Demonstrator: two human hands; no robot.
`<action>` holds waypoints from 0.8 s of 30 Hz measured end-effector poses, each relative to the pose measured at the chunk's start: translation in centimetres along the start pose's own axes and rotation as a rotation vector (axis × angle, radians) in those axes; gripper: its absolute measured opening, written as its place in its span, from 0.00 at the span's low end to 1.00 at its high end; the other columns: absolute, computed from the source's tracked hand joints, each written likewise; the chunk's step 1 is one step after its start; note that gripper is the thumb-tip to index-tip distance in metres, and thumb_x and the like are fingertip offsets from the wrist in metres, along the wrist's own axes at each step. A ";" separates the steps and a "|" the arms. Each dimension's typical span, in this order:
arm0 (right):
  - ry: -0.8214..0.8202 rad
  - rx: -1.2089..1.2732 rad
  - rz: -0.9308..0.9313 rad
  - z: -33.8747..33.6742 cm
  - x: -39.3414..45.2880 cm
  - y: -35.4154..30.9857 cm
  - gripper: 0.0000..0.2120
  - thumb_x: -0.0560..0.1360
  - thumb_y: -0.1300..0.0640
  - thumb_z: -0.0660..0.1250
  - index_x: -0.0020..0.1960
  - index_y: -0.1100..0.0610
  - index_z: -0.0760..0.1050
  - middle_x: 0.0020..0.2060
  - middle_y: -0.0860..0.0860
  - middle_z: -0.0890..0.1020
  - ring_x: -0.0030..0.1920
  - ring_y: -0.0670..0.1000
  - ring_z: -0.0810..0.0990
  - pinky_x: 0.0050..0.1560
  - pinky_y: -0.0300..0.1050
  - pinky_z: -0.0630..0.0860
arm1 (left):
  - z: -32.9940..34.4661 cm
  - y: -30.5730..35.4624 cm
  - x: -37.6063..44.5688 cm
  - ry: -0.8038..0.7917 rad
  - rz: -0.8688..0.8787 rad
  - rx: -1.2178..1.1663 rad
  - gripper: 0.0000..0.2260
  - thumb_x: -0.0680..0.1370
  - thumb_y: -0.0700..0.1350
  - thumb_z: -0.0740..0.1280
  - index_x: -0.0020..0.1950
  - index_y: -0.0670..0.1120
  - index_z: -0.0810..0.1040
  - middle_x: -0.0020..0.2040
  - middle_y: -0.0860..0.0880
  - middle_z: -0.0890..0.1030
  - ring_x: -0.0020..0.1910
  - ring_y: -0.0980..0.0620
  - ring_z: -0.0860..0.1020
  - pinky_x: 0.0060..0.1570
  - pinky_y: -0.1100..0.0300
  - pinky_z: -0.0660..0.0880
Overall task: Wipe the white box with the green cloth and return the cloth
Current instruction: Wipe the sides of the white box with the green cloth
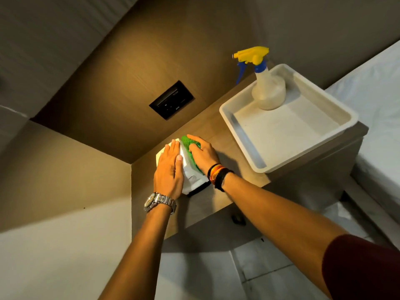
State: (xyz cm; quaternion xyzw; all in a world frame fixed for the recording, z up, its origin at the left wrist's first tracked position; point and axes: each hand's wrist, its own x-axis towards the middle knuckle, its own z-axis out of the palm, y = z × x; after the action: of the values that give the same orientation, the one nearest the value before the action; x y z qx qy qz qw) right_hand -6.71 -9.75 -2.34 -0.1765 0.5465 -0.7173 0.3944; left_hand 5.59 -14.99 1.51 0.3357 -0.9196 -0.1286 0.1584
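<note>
The white box [191, 177] stands on the wooden bedside shelf [218, 128], close to the corner of the wall. My left hand [170, 169] lies flat on the box's left side, fingers together, holding it steady. My right hand [203, 153] presses the green cloth [187, 142] against the box's right side and top. Most of the cloth is hidden under that hand; a green edge shows beyond the fingers and along the palm.
A white plastic tray [244, 135] sits on the shelf to the right, with a spray bottle [268, 92] with a yellow and blue trigger standing in its far corner. A dark socket panel [172, 100] is set in the wall behind. A white bed [381, 100] borders the right.
</note>
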 end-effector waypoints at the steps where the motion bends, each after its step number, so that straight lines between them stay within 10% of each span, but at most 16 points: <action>1: -0.026 0.005 -0.050 0.0 -0.7 0.1 0.22 0.78 0.62 0.58 0.72 0.53 0.73 0.70 0.52 0.77 0.68 0.54 0.76 0.68 0.50 0.74 | 0.2 0.0 -0.1 0.014 0.007 -0.011 0.24 0.84 0.52 0.52 0.79 0.47 0.63 0.80 0.49 0.64 0.80 0.51 0.59 0.78 0.51 0.59; 7: -0.076 -0.014 -0.255 -1.4 -7.3 5.0 0.28 0.77 0.63 0.59 0.76 0.49 0.65 0.74 0.43 0.67 0.75 0.46 0.66 0.72 0.43 0.68 | 1.1 -0.4 -0.1 0.073 0.000 -0.001 0.22 0.85 0.50 0.52 0.79 0.49 0.65 0.79 0.50 0.65 0.79 0.52 0.61 0.77 0.47 0.63; 14: 0.011 0.022 0.014 -1.1 -0.1 2.3 0.23 0.78 0.61 0.59 0.71 0.52 0.73 0.65 0.55 0.80 0.63 0.56 0.79 0.63 0.56 0.78 | 1.4 -0.1 -0.1 0.115 -0.014 -0.009 0.22 0.84 0.51 0.52 0.78 0.49 0.66 0.78 0.50 0.67 0.78 0.51 0.64 0.75 0.44 0.65; 24: -0.006 -0.151 -0.380 -0.6 -7.0 3.2 0.26 0.78 0.62 0.59 0.76 0.56 0.66 0.73 0.54 0.71 0.72 0.43 0.67 0.71 0.32 0.65 | 1.7 -1.0 -0.1 0.120 0.008 -0.046 0.23 0.84 0.53 0.53 0.78 0.50 0.66 0.78 0.52 0.67 0.78 0.53 0.64 0.77 0.50 0.63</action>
State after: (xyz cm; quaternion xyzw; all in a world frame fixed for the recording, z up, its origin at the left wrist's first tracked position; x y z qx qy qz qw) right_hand -1.55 -4.30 -4.27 -0.3075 0.5546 -0.7353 0.2393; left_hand 5.60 -15.38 -0.41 0.3355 -0.9066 -0.1289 0.2212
